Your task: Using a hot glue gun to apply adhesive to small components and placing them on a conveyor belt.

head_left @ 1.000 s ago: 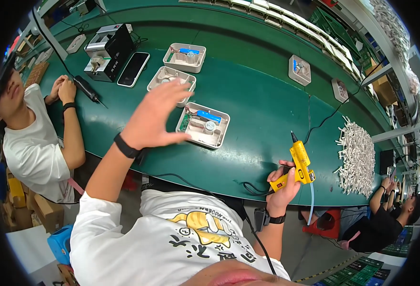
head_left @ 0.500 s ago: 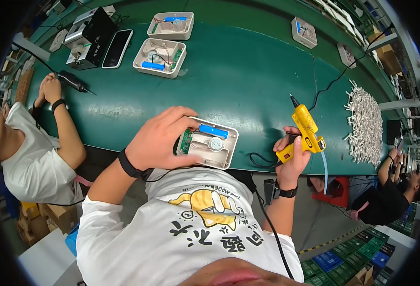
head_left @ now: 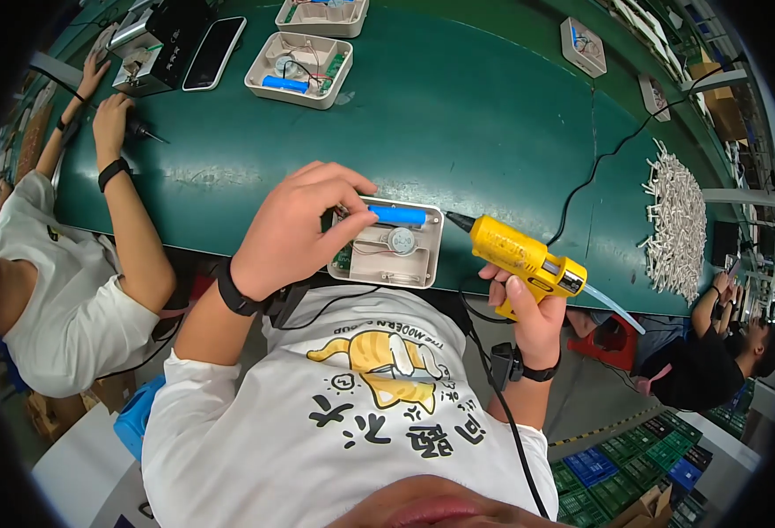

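A white open plastic housing (head_left: 387, 278) sits at the table's near edge in front of me. Inside it are a blue cylindrical battery (head_left: 398, 215), a round silver disc (head_left: 400, 240), thin wires and a green circuit board partly under my fingers. My left hand (head_left: 304, 224) reaches over the housing's left side, thumb and fingertips closed at the battery's left end. In my right hand (head_left: 533, 312) is a yellow hot glue gun (head_left: 515, 251), gripped by its handle. Its dark nozzle points left, beside the housing's upper right corner; a glue stick sticks out behind.
Two similar housings (head_left: 295, 92) stand at the far left, near a phone (head_left: 215, 55) and a black machine (head_left: 160, 53). A pile of small white pieces (head_left: 676, 224) lies right. The glue gun's black cord (head_left: 581, 187) crosses the table. A co-worker's arm (head_left: 128, 207) rests at left.
The glue gun has swung from pointing up to pointing left, its nozzle now by the housing. My left hand has shifted from gripping the housing's side to the battery's end.
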Motion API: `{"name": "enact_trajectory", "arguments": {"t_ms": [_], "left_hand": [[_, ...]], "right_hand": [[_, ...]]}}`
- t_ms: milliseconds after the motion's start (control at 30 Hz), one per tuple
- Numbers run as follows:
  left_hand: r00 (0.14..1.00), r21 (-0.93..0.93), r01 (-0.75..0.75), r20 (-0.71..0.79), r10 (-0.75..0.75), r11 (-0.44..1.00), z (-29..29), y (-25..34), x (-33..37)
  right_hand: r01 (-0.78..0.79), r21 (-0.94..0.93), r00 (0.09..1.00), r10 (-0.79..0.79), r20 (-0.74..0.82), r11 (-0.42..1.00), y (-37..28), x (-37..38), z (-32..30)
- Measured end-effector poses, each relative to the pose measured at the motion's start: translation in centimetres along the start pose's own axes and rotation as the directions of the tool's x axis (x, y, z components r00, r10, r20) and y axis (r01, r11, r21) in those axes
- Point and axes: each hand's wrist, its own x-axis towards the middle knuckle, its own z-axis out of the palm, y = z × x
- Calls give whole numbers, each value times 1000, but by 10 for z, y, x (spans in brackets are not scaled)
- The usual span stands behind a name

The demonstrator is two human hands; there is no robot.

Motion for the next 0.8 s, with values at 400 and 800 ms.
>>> {"name": "enact_trajectory", "arguments": {"t_ms": [400, 800], "left_hand": [[806, -85, -71, -591, 6, 994, 61, -9, -28], [853, -147, -5, -517, -73, 989, 61, -9, -27]], "right_hand": [[-85, -542, 960, 213, 179, 836, -35, 42, 58], [-68, -518, 959, 199, 201, 852, -28, 47, 63]]}}
